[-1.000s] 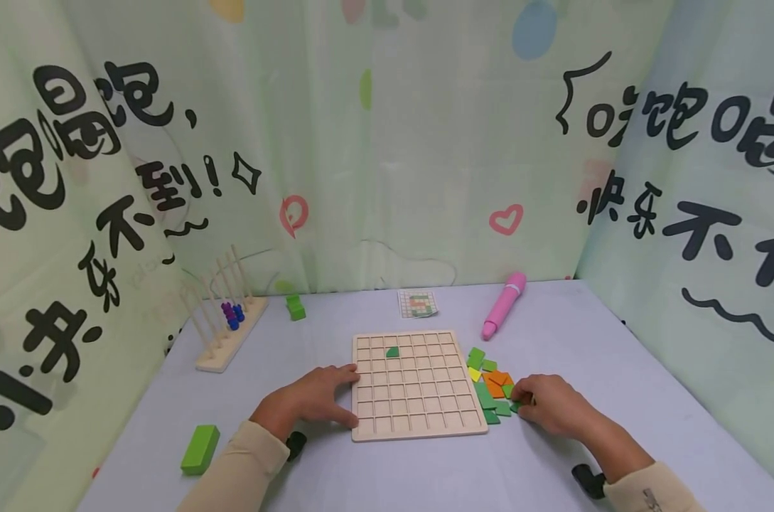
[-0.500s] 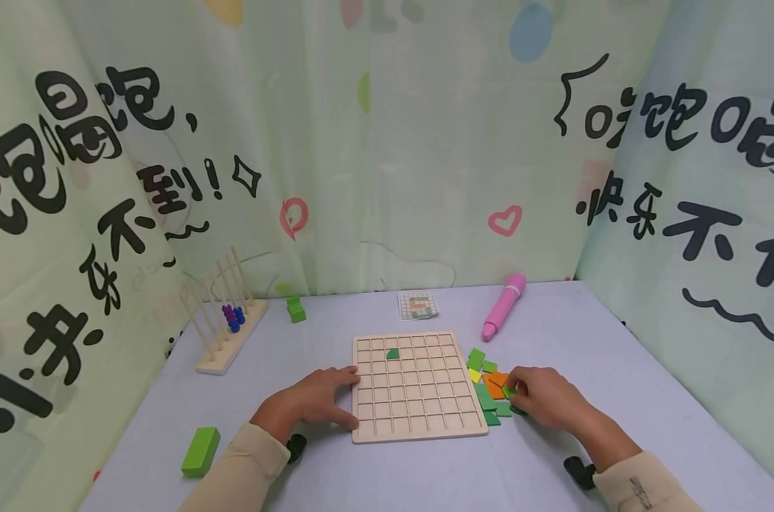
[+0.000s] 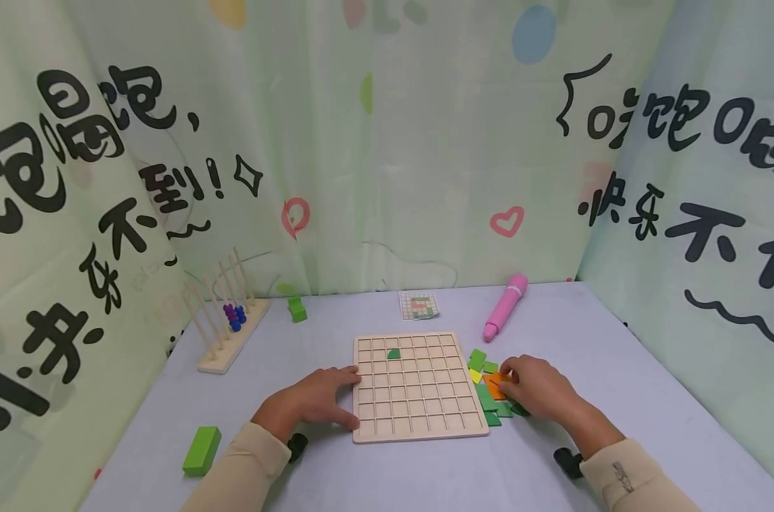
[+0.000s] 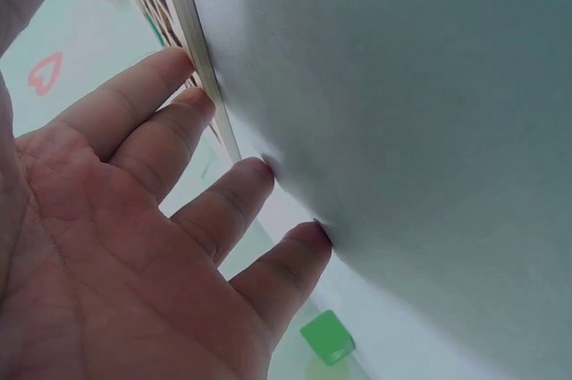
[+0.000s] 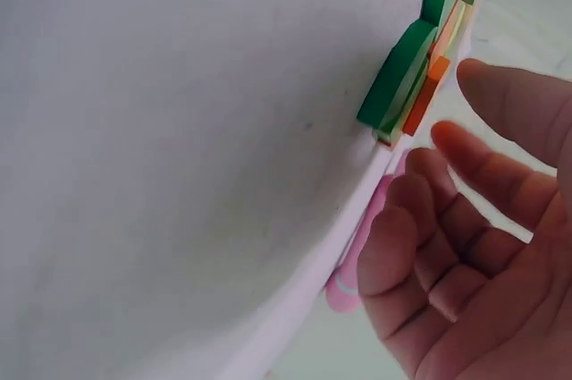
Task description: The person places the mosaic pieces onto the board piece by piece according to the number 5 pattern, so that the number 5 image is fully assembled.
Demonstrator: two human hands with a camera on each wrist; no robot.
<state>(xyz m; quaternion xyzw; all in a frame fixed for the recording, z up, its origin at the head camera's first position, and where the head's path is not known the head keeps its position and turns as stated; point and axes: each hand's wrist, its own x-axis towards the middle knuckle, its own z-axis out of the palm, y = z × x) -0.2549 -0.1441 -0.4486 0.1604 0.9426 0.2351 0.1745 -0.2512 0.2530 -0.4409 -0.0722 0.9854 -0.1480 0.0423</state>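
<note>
From the head camera, the left hand (image 3: 313, 404) lies flat on the table (image 3: 425, 469) with its fingers straight, the fingertips pressed to the left edge of the wooden grid board (image 3: 415, 386), which sits mid-table and holds a single green piece (image 3: 393, 353) in an upper cell. The right hand (image 3: 534, 390) rests over the pile of tiles (image 3: 487, 390) just beside the board's right edge, its fingertips on an orange tile (image 3: 494, 387); whether they pinch it or only touch it cannot be told from here. Further back lie a pink pen (image 3: 505, 306), a small pattern card (image 3: 418, 305), a small green block (image 3: 296, 308) and a peg rack with blue beads (image 3: 225, 323); a longer green block (image 3: 201, 450) lies near the left sleeve. The left wrist camera adds what the head view hides: the open palm (image 4: 80, 246), two fingers against the board's thin edge (image 4: 201, 58) and two set down on the table, gripping nothing. The right wrist camera shows the tiles stacked on one another, green over orange and yellow (image 5: 420, 76), with the right hand's fingers (image 5: 420, 219) loosely bent near them and nothing held between them.
</note>
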